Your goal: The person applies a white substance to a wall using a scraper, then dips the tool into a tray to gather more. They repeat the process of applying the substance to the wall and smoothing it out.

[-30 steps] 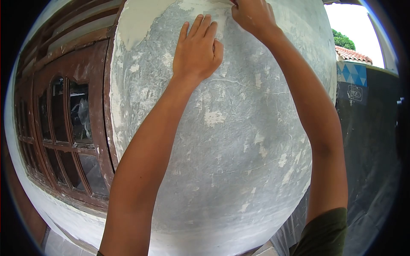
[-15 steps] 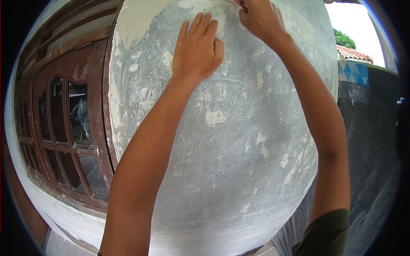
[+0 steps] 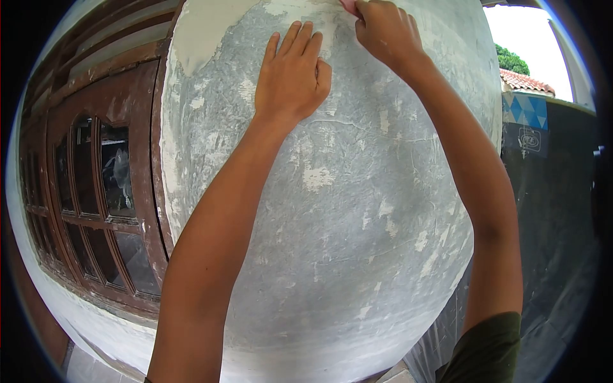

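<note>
A grey wall (image 3: pixel 357 210) with pale, rough patches fills the middle of the view. My left hand (image 3: pixel 290 76) lies flat against its upper part, palm to the surface, holding nothing. Up and to the right, my right hand (image 3: pixel 389 35) is closed around a small pink object (image 3: pixel 349 6) at the top edge of the view. Only a bit of that object shows, so I cannot tell what it is. Smooth cream plaster (image 3: pixel 204 29) covers the wall's upper left.
On the left is a brown wooden window (image 3: pixel 150 185) with glass panes. A dark panel (image 3: pixel 555 191) with a blue and white triangle pattern (image 3: pixel 527 110) stands at the right. Behind it are a tiled roof (image 3: pixel 527 82) and a green tree (image 3: pixel 511 59).
My right hand has shifted slightly left and down with the pink object, which shows more now. My left hand stays nearly in place on the wall.
</note>
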The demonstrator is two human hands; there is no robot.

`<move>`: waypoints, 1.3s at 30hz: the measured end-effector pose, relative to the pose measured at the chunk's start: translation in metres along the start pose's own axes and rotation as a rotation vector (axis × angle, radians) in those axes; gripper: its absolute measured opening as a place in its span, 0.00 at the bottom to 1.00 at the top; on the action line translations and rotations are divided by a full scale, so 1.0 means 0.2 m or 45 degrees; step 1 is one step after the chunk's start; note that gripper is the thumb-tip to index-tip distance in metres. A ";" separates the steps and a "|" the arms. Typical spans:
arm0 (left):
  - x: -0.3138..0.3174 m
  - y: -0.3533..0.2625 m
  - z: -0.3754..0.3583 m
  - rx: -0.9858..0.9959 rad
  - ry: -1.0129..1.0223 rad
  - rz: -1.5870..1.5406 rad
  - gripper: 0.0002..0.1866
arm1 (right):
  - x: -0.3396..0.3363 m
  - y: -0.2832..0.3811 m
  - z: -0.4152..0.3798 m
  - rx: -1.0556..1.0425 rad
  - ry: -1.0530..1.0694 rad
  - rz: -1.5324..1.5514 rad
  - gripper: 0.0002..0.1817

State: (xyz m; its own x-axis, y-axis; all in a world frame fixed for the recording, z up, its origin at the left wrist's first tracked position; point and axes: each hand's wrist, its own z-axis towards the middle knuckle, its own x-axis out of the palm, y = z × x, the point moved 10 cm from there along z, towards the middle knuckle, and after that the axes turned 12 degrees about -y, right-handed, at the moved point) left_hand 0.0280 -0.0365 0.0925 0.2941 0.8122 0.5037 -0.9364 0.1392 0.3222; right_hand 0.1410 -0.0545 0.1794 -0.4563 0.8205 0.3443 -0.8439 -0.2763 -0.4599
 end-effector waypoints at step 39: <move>0.00 0.00 0.00 0.003 0.015 0.006 0.24 | 0.20 -0.40 0.04 0.212 0.106 -0.023 0.12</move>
State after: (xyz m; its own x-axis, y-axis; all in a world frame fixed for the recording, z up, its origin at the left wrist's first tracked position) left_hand 0.0274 -0.0360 0.0930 0.2876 0.8197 0.4954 -0.9373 0.1345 0.3216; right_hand 0.1890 -0.0043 0.2370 -0.4216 0.8628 0.2789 -0.8898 -0.3346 -0.3102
